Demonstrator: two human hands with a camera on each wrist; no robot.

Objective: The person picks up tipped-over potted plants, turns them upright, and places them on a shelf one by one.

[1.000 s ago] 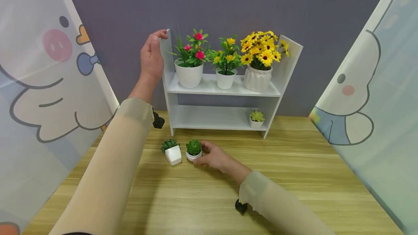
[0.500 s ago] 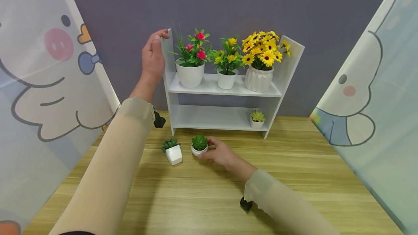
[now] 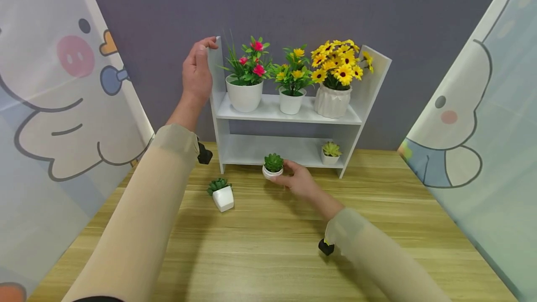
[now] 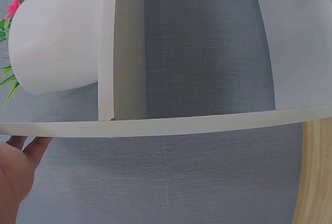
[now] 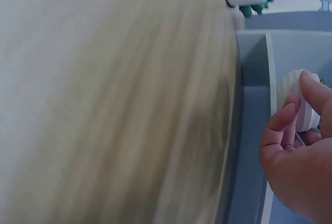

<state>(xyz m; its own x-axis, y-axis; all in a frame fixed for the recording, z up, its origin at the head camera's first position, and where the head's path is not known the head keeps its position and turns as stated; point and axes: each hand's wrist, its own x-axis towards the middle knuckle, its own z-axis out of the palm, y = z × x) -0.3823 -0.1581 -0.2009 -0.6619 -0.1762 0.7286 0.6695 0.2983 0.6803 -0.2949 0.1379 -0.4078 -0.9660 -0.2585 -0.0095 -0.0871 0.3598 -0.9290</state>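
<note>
My right hand pinches a small potted succulent, its green rosette in a round white pot, from the right side. In the head view the pot overlaps the front edge of the lower shelf. The right wrist view shows the thumb and fingers around the ribbed white pot. Up at the left, my left hand touches the outer side panel of the white shelf rack, fingertips at its top edge. On the table, a dark green succulent in a square white pot lies tipped over.
On the upper shelf stand a pink-flowered plant, a smaller yellow-flowered plant and a pot of yellow daisies. A pale green succulent sits at the lower shelf's right end. Cartoon-printed panels flank the wooden table.
My right hand has carried the round-potted succulent to the right and away from me, from beside the tipped pot up to the lower shelf's front edge. The left hand stays against the rack.
</note>
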